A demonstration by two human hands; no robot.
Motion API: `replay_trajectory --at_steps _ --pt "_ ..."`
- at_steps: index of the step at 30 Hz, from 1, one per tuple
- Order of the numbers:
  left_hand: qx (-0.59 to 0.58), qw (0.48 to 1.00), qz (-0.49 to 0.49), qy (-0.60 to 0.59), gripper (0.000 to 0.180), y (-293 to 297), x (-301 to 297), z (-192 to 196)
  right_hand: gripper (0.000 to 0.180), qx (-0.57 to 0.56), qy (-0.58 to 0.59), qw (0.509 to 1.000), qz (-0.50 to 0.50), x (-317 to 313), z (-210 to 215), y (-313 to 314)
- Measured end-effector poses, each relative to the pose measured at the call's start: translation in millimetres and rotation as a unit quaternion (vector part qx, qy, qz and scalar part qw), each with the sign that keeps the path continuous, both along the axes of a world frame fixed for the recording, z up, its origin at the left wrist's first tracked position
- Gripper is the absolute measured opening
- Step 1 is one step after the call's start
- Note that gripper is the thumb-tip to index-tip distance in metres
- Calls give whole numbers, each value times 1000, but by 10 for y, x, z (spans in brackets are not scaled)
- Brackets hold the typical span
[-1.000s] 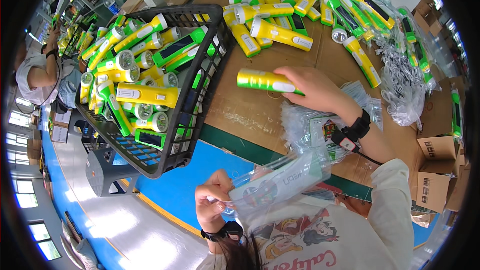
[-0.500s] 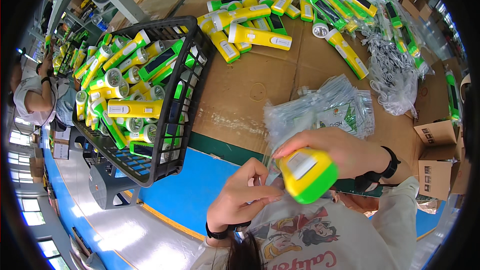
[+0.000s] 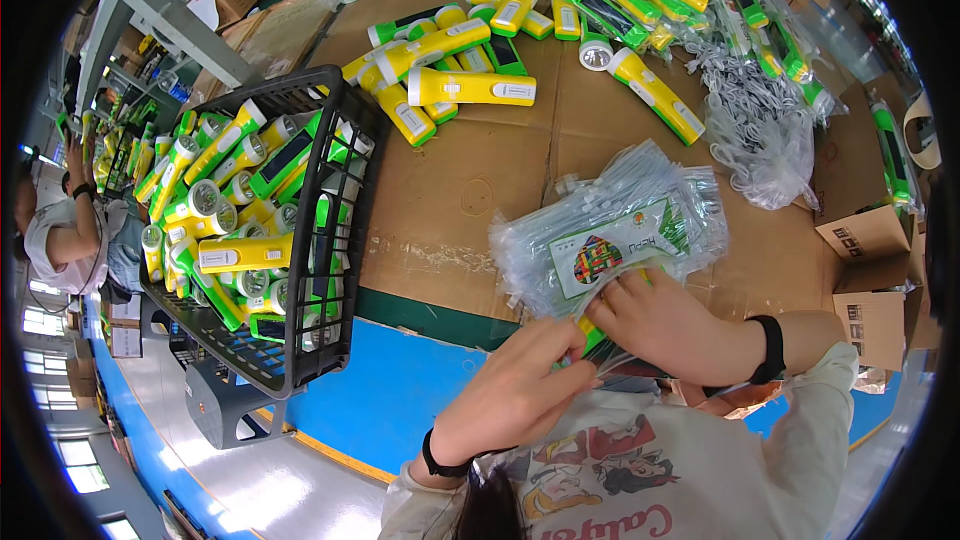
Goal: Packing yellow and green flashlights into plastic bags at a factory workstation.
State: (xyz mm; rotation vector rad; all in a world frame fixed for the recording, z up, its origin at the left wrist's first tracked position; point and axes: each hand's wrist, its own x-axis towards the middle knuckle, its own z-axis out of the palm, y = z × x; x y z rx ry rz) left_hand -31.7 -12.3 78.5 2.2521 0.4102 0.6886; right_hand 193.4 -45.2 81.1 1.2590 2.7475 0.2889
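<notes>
Both hands have come together at the near edge of the cardboard-covered surface [image 3: 470,200]. The flashlight [image 3: 592,337], carried in the right hand [image 3: 665,325] a moment ago, is now nearly hidden, only a green-yellow sliver showing between closed fingers. The left hand [image 3: 520,390] pinches a clear bag [image 3: 610,235] around it.

2 hands [image 3: 520,395], 1 black basket [image 3: 300,370], approx 1 stack clear bags [image 3: 610,230], many flashlights [image 3: 470,88]

Stack of clear plastic bags [image 3: 610,240] with white-and-green labels [image 3: 615,252] on the cardboard; brown cartons [image 3: 878,285] rightward.
</notes>
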Motion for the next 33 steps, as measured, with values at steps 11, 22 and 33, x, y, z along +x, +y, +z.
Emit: replay_trajectory --at_steps 11,22,33 --pt "-104 954 270 -83 31 -28 39 -749 27 163 332 897 -241 1193 142 542" --pt "-142 937 297 -118 23 4 81 -786 22 200 147 860 -447 2455 -477 658" --pt "-127 935 304 -128 32 -2 104 -783 21 98 334 937 -32 386 260 293"
